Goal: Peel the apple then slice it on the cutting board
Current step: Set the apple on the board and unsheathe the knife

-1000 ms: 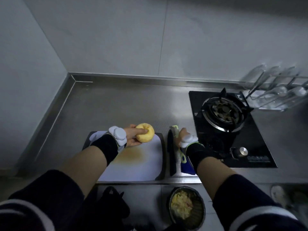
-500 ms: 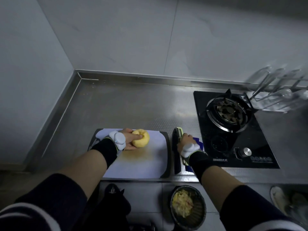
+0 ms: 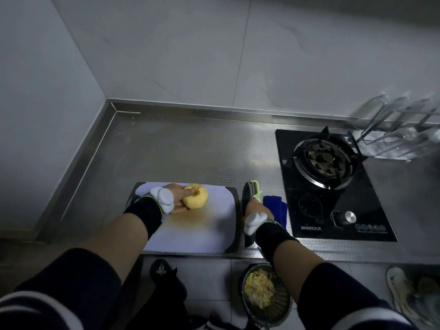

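The peeled yellow apple [image 3: 197, 199] sits at the far end of the white cutting board [image 3: 209, 232], stem hollow facing up. My left hand [image 3: 177, 198] grips it from the left, one finger over the top. My right hand [image 3: 256, 209] is down on the counter right of the board, its fingers curled round the handle of the green peeler [image 3: 255, 188], whose head sticks out beyond the fingers. A black knife [image 3: 246, 194] lies along the board's right edge, just left of that hand.
A blue cloth [image 3: 276, 208] lies right of the peeler, against the black gas stove [image 3: 326, 160]. A wire rack [image 3: 400, 139] stands at the far right. On the floor below the counter edge is a dark bowl of peelings [image 3: 264, 294].
My left hand lowered the apple from above the board onto it. My right hand brought the peeler down to the counter beside the knife.
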Action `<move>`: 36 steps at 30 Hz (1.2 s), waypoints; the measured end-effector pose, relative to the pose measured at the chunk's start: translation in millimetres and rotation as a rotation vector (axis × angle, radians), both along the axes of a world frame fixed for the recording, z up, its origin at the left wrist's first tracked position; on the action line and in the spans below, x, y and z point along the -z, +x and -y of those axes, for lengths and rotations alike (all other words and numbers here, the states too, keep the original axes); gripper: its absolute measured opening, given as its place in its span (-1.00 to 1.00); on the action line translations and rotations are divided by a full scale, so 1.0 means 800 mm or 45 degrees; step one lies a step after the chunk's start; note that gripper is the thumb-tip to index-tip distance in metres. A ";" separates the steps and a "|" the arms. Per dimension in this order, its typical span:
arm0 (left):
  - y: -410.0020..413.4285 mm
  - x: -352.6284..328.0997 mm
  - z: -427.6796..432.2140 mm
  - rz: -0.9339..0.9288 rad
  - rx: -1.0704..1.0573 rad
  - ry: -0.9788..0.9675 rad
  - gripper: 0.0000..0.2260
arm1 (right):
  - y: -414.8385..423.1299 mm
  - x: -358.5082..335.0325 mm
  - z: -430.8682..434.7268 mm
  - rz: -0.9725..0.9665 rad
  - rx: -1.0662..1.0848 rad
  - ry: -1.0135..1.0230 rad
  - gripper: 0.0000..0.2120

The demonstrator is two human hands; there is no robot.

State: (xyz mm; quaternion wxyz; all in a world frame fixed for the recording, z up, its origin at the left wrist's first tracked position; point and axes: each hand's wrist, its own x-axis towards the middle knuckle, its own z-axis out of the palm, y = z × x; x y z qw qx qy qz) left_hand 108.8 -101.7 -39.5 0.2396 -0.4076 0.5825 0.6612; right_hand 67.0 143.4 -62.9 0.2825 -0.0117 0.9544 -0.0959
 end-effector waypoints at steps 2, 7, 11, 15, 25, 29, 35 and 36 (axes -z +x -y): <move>0.000 0.000 0.001 -0.007 0.003 -0.027 -0.54 | -0.001 -0.001 0.000 -0.004 0.017 -0.026 -0.65; -0.007 -0.002 0.003 -0.093 0.015 -0.144 -0.58 | -0.010 -0.014 0.007 0.049 0.018 -0.075 -0.66; -0.024 -0.030 0.010 -0.177 0.236 -0.457 -0.76 | -0.027 -0.035 0.019 0.105 -0.021 -0.093 -0.74; -0.048 -0.051 0.012 -0.318 0.102 -0.312 -0.89 | -0.051 -0.066 0.052 0.015 -0.094 -0.253 -0.69; -0.100 -0.038 0.032 -0.503 -0.069 0.198 -0.92 | -0.101 -0.101 0.140 -0.045 -0.386 -0.546 -0.90; -0.106 -0.009 0.041 -0.599 -0.124 0.200 -0.96 | -0.107 -0.077 0.152 -0.075 -0.389 -0.583 -0.87; -0.118 0.039 0.053 -0.757 -0.264 0.232 -0.97 | -0.117 -0.038 0.171 -0.183 -0.453 -0.504 -0.83; -0.115 0.048 0.053 -0.796 -0.293 0.251 -0.97 | -0.114 -0.032 0.174 -0.209 -0.472 -0.494 -0.81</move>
